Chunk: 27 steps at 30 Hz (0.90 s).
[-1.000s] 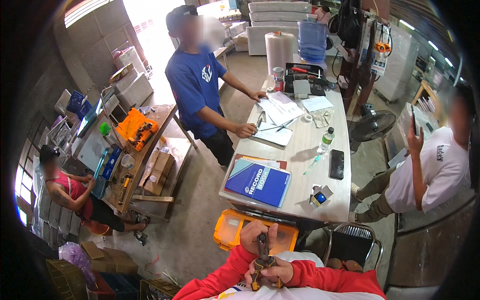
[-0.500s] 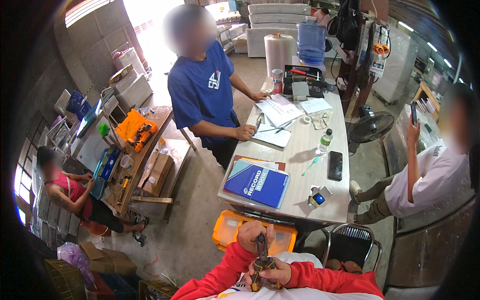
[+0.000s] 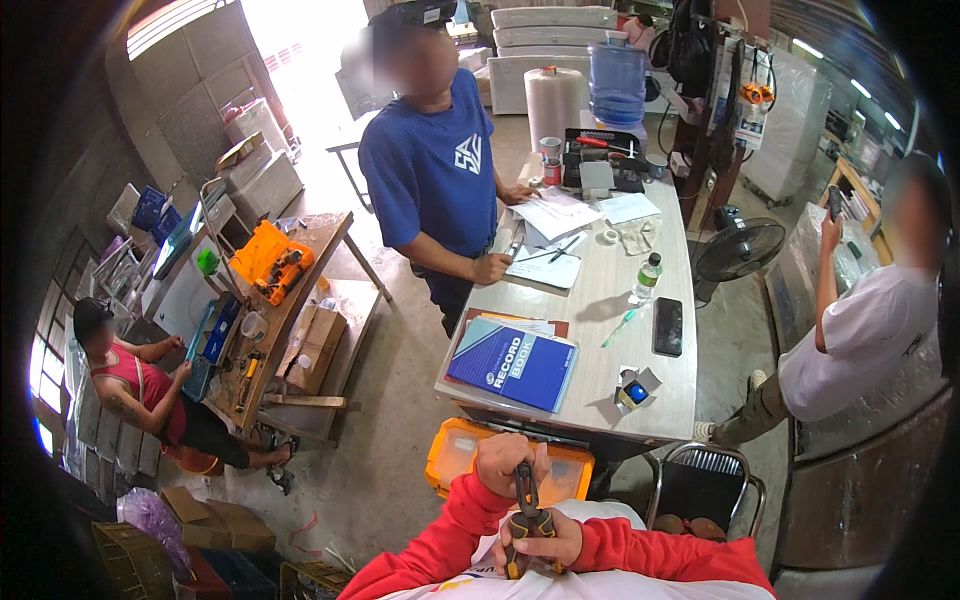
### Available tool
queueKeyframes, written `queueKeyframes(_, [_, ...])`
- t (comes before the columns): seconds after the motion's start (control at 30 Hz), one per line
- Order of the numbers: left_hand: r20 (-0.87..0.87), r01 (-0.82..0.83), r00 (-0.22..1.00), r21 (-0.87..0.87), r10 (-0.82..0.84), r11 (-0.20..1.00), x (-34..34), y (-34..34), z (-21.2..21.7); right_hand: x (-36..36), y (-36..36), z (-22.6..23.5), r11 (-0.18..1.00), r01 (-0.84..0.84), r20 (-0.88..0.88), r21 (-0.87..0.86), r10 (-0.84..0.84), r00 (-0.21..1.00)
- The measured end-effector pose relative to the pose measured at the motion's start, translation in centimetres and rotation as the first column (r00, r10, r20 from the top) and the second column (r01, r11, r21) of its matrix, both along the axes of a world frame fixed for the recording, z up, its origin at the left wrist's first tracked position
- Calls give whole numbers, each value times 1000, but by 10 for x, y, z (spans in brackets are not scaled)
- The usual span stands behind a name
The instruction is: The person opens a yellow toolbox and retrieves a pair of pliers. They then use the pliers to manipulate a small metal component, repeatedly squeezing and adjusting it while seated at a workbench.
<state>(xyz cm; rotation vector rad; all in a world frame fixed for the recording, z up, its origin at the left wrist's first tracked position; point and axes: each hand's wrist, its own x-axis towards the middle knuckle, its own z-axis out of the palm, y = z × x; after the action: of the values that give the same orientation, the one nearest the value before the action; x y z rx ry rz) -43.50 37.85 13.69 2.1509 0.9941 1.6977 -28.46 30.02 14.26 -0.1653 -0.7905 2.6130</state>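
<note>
My two hands meet close to my chest at the bottom middle of the view, both in red sleeves. My left hand [image 3: 503, 458] is closed around the upper end of a pair of pliers [image 3: 526, 502] with dark and yellow handles. My right hand [image 3: 545, 538] grips the handles lower down. The tool stands roughly upright between them. Just beyond my hands sits an orange plastic case [image 3: 448, 461] on the floor, against the near end of a grey table [image 3: 600, 290].
A blue book [image 3: 510, 365], black phone [image 3: 667, 326], small bottle [image 3: 647, 277], papers and a small box lie on the table. A person in a blue shirt [image 3: 430, 170] leans on it. Another person stands right; a third sits left by a cluttered bench [image 3: 280, 300]. A metal chair [image 3: 705, 480] stands near.
My hands and the pliers stay almost in place. The person in blue has shifted a little closer along the table's left side.
</note>
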Motion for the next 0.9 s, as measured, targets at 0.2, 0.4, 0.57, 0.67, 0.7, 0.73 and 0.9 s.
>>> queueKeyframes(0.2, [-34,33,999,-14,-33,999,-5,3,-5,1,0,3,998,28,42,49,-30,999])
queueKeyframes(0.4, [-62,61,996,-60,-65,996,-8,3,-7,2,-3,-3,999,28,91,21,-30,995])
queueKeyframes(0.57, [-47,90,994,-67,-94,994,-9,6,-9,1,-2,-5,999,38,49,-5,-38,998])
queueKeyframes(0.67, [-50,114,991,-118,-121,986,-10,7,-10,1,-1,-8,997,34,37,-63,-32,999])
queueKeyframes(0.7, [-63,107,991,-123,-115,987,-11,8,-10,1,0,-9,998,34,24,-55,-33,999])
queueKeyframes(0.73, [-71,102,991,-128,-112,986,-11,8,-9,2,1,-10,998,35,13,-48,-35,999])
queueKeyframes(0.9, [-94,119,987,-137,-132,983,-13,12,-8,0,5,-5,996,36,7,-87,-36,999])
